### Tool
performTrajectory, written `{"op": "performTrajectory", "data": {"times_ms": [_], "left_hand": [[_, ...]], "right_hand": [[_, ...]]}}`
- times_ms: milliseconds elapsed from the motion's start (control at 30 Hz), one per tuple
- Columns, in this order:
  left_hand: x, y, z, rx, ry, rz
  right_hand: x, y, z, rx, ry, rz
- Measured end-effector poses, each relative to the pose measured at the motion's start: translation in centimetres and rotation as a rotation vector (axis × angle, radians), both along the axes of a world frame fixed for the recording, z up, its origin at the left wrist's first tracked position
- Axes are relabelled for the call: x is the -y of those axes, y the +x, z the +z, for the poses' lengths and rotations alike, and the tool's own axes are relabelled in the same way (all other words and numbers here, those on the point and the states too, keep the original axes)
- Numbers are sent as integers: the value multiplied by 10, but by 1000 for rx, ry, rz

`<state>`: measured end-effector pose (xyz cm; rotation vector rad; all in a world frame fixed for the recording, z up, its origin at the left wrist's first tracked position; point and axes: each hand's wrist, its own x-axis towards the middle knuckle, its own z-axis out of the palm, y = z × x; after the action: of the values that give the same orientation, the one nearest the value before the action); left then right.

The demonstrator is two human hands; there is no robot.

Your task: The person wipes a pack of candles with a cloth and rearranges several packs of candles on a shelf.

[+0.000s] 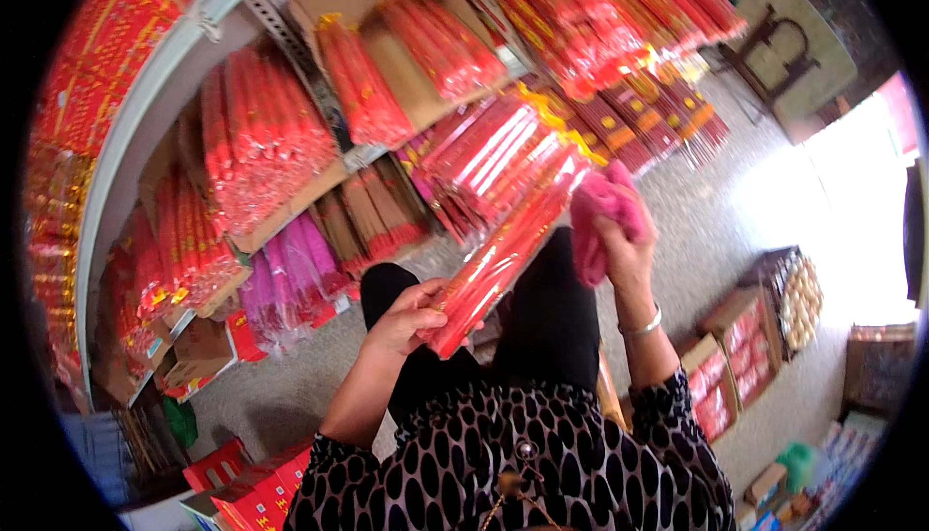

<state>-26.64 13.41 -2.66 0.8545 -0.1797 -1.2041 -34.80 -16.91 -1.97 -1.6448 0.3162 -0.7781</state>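
Observation:
My left hand [408, 315] grips the lower end of a long red package in clear wrap [497, 262], probably incense sticks. The package slants up and to the right above my lap. A crumpled pink cloth [591, 237] is bunched in my right hand [633, 244], beside the package's upper end; whether the cloth touches it I cannot tell. Just beyond lies a pile of similar shiny red packages [486, 161] with yellow ends. It partly overlaps the package I hold in view.
Metal shelving [363, 158] curves across the left and top, stacked with red wrapped bundles [265, 139]. Purple bundles [290, 277] sit low down. Open cartons of red packets [747, 349] stand on the floor at right, and red boxes [265, 495] lie at lower left.

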Motion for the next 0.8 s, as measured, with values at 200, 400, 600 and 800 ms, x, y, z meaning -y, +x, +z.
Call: {"op": "performTrajectory", "data": {"times_ms": [200,400,600,800], "left_hand": [[33,-46,-57,-142,50,-153],[8,-51,-121,-247,183,-245],[18,-36,-109,-232,95,-394],[20,-30,-105,-156,147,-413]], "right_hand": [[-81,-41,-19,-225,-551,457],[-113,-71,-74,-265,-887,353],[-11,-36,-115,-547,-866,-32],[-34,-45,-101,-480,-908,126]]}}
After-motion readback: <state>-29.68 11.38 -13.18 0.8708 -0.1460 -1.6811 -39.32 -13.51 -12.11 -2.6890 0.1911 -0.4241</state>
